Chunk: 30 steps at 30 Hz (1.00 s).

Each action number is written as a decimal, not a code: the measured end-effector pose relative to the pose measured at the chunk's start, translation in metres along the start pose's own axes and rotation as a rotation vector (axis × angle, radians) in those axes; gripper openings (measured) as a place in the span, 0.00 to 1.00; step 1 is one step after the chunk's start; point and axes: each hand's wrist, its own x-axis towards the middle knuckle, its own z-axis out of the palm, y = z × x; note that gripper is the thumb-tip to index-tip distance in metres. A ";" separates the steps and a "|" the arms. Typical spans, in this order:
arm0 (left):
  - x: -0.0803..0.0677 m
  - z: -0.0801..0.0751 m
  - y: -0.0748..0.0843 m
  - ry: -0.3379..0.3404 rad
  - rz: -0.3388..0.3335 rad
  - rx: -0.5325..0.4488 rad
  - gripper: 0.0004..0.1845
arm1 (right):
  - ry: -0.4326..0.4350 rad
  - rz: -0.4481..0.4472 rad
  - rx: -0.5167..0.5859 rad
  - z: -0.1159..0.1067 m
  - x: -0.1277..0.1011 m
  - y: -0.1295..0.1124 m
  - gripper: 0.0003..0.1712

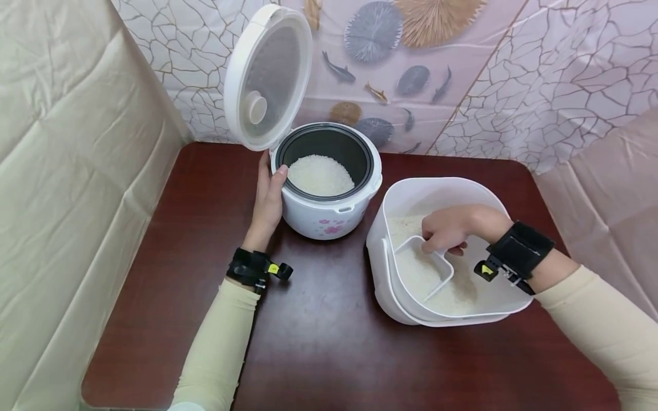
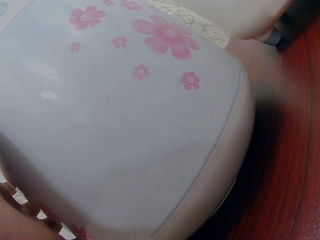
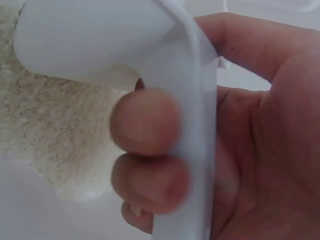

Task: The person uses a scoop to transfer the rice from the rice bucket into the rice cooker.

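White scoop [image 3: 85,35], smooth, round-cornered, pale rice [image 3: 65,120] beside it

It looks like a screened-off home-kitchen corner: a flowered rice cooker [image 1: 311,216] stands against the left hand [image 1: 268,200], a rice bin [image 1: 382,277] surrounds the right hand [image 1: 447,228], a red-brown table [image 1: 319,342] spreads beneath both, patterned sheeting [image 1: 462,120] hangs beyond them, and creased cream cloth [image 1: 67,160] rises left of the left hand.

Scoop [image 3: 95,40] partly hidden behind right hand [image 3: 272,130], cropped at right wrist view's edges.
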 end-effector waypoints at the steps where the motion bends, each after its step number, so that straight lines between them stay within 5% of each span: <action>1: 0.000 0.000 0.000 -0.001 0.003 -0.001 0.46 | -0.002 0.005 0.001 0.000 0.000 0.000 0.22; 6: -0.004 -0.002 0.001 -0.010 0.001 -0.003 0.46 | -0.007 0.015 0.015 0.003 0.002 -0.001 0.28; 30: 0.000 -0.001 -0.001 0.005 0.011 -0.013 0.46 | 0.002 -0.007 0.010 0.001 0.003 0.002 0.14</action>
